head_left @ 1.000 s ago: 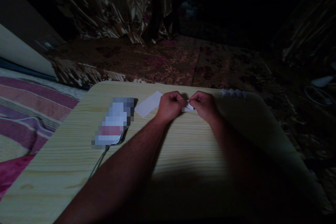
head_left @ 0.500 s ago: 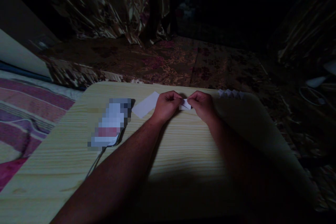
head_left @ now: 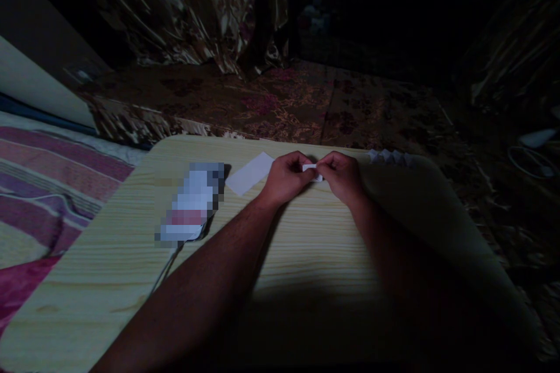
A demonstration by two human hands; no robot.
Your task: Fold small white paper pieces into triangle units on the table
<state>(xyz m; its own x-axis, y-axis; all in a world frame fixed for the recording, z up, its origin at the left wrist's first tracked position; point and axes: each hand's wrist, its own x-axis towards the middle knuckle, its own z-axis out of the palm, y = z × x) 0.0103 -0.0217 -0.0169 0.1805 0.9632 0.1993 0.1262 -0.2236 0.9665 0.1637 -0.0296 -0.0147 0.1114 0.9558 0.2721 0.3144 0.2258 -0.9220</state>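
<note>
Between both hands, over the far half of the wooden table (head_left: 301,245), is a small folded piece of white paper (head_left: 312,177). My left hand (head_left: 287,178) pinches its left side, with the thumb lying across the front. On the right edge, my right hand (head_left: 342,173) grips it between thumb and forefinger. The fingers cover much of the paper, so its exact folds are hidden. A flat white paper strip (head_left: 249,173) lies just left of my left hand. Several small folded paper pieces (head_left: 389,157) stand in a row beyond my right hand.
A phone-like device (head_left: 190,201), blurred by pixels, rests on the left of the table with a white cable (head_left: 164,271) running towards me. A striped bedspread (head_left: 52,186) is at the left. Behind the table are a patterned cloth-covered ledge (head_left: 271,99) and curtains (head_left: 210,11).
My left thumb has moved right across the paper, and less of the paper shows between the hands. The whole view has shifted slightly.
</note>
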